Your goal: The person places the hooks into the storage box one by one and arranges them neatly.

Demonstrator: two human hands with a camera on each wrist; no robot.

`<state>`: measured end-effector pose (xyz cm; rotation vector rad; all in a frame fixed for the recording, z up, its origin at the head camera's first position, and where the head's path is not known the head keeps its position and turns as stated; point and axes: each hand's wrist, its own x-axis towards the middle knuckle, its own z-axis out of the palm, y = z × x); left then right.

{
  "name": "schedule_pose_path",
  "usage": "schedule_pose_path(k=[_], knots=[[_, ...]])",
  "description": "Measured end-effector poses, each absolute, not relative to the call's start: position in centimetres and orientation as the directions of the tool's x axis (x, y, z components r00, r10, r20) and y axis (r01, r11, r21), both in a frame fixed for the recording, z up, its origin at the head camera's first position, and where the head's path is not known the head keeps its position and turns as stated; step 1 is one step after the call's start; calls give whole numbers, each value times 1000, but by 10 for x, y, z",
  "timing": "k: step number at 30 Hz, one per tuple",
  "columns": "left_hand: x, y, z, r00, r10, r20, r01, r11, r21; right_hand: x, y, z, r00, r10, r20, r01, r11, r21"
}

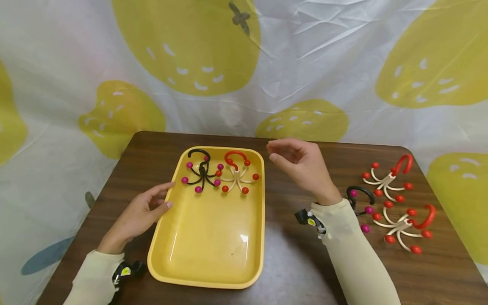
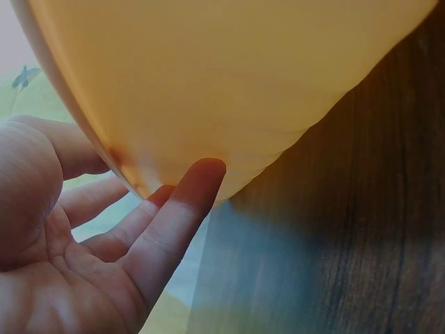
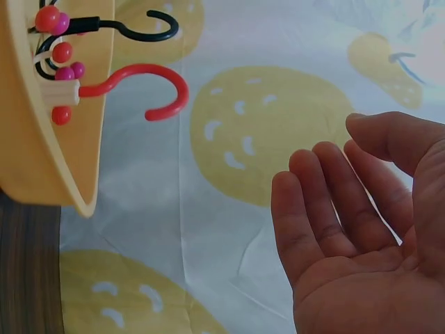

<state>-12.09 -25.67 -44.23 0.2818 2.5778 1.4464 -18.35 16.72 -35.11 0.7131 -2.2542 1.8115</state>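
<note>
In the head view my left hand (image 1: 136, 214) is at the left side of a yellow tray (image 1: 206, 284). Its relaxed fingers touch the tray's outer wall (image 2: 229, 83), seen close up from the left wrist. Inside the tray, at its far end, lie a black hook hanger (image 1: 203, 173) with magenta ball tips and a white hook hanger (image 1: 237, 176) with a red hook and red balls. My right hand (image 1: 301, 163) hovers to the right of the tray's far corner, fingers gently bent and holding nothing; the right wrist view shows its bare palm (image 3: 361, 278).
On the right of the brown wooden table (image 1: 289, 271) lie two more white hangers with red hooks, one farther back (image 1: 385, 181) and one nearer (image 1: 400, 226). A black hanger (image 1: 360, 203) beside them is partly hidden by my right forearm. A fruit-patterned curtain (image 1: 289, 63) hangs behind.
</note>
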Motion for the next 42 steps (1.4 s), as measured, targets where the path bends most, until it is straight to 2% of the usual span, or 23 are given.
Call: schedule_pose_path(k=[11,20,28,36,42], knots=[[-124,-257,-445,-964,262,-39,99,494,864,-167,194,-354,-870,-224,439,-480,181,-859],[-125,-257,-442,-966,254,-48,92,513,854,-154,219,-356,-832,-178,526,-552,169,-816],[-125,-257,-441,-965,257,-52,90,514,853,-133,243,-360,-865,-117,487,-501,161,-850],[-124,-258,-441,-963,265,-49,101,522,847,-117,269,-361,-866,-113,487,-498,287,-818],[-124,-258,-441,-962,270,-52,100,521,848,-103,293,-358,-886,-62,459,-449,360,-818]])
